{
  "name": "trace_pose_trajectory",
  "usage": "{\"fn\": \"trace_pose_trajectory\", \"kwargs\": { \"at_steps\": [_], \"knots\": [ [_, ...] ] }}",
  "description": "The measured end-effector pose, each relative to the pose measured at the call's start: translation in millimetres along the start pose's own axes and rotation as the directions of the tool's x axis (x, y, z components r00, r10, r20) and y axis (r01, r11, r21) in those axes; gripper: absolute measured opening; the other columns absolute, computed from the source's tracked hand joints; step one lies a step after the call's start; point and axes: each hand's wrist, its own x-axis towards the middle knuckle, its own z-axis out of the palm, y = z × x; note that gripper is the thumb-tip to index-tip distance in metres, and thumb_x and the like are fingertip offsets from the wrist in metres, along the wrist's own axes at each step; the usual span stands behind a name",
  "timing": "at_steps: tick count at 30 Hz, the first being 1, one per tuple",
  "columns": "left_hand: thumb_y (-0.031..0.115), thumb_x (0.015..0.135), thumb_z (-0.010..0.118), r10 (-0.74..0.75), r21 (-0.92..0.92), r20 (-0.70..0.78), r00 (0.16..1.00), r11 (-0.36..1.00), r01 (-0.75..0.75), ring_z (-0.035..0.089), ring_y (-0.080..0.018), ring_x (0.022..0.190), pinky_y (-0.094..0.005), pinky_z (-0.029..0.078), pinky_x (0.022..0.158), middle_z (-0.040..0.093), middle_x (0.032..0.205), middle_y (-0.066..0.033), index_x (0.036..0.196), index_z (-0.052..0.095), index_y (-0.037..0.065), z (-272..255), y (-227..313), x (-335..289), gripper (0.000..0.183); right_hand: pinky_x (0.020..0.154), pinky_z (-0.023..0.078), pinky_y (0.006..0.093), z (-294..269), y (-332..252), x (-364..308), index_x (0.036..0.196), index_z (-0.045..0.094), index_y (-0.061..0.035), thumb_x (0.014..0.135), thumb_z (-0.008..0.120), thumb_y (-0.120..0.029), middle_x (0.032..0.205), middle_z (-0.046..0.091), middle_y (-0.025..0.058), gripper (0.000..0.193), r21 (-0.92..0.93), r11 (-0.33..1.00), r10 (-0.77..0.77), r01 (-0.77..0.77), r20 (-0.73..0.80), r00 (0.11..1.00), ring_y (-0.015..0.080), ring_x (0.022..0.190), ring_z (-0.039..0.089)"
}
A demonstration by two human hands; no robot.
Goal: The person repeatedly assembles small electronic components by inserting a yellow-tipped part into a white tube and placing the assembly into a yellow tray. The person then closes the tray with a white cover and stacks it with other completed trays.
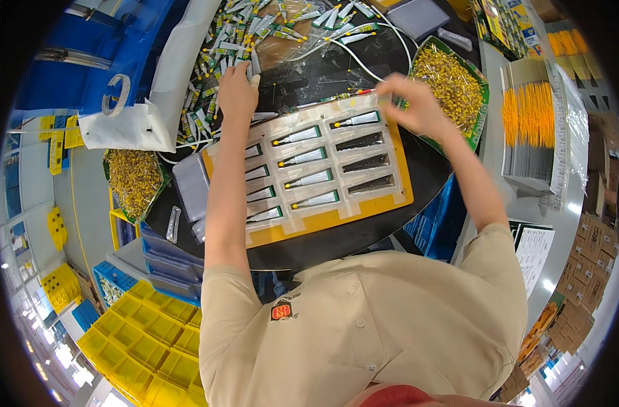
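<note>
My left hand (237, 96) reaches into a heap of small white-and-green tubes (231, 51) with yellow tips, and its thumb and fingers close around one tube (254, 62). My right hand (415, 108) is smeared by motion over the upper right corner of the tray, beside a bag of yellow-headed pieces (448, 85); whether it holds anything is unclear. The yellow-edged tray (326, 216) has taped white slots. Tubes lie in the middle column and the top right slot (355, 120); three slots below that show black (366, 163). My left forearm partly hides the left column.
A second bag of yellow-headed pieces (133, 178) hangs at the left of the black round table (384, 227). Clear plastic sleeves (191, 183) lie beside the tray. A white cable (364, 64) crosses the far side. Orange-marked cards (527, 115) stand right; yellow crates (136, 339) sit lower left.
</note>
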Motion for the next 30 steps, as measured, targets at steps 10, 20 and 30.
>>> {"fn": "trace_pose_trajectory", "kwargs": {
  "at_steps": [10, 20, 30],
  "knots": [
    [-0.001, 0.081, 0.063, -0.031, -0.43, -0.006, 1.0, 0.903, 0.025, 0.064, -0.0285, 0.084, -0.0376, 0.052, 0.077, 0.064, 0.099, -0.0132, 0.118, 0.063, 0.005, -34.1, 39.2, -36.1, 0.037, 0.09, 0.054, 0.0382, 41.7, 2.4, -11.1, 0.114, 0.068, -0.0092, 0.084, 0.058, -0.001, 0.111, 0.069, 0.0095, 0.032, -0.147, 0.959, -0.244, 0.244, 0.019, 0.97, 0.0277, 0.106, 0.065],
    [0.002, 0.079, 0.066, 0.602, -0.742, 0.172, 0.78, 0.6, -0.299, 0.06, -0.0286, 0.088, -0.0378, 0.052, 0.075, 0.061, 0.097, -0.0111, 0.104, 0.069, 0.006, -55.4, 158.6, -171.5, 0.026, 0.081, 0.053, 0.0443, 5.9, 130.8, 113.3, 0.099, 0.063, -0.0067, 0.077, 0.066, -0.008, 0.102, 0.062, 0.0116, 0.023, -0.706, 0.708, 0.012, 0.036, 0.063, 0.998, 0.0345, 0.097, 0.063],
    [0.006, 0.074, 0.071, 0.49, -0.608, 0.026, 0.871, 0.699, -0.375, 0.055, -0.0264, 0.088, -0.0385, 0.044, 0.076, 0.06, 0.091, -0.0078, 0.1, 0.07, 0.01, -65.3, 160.3, -158.3, 0.026, 0.067, 0.047, 0.0282, 47.3, -25.7, -85.2, 0.082, 0.068, -0.0092, 0.074, 0.081, -0.012, 0.081, 0.06, 0.0006, 0.015, 0.091, 0.978, 0.201, -0.19, -0.137, 0.97, 0.0148, 0.081, 0.055]
  ]
}}
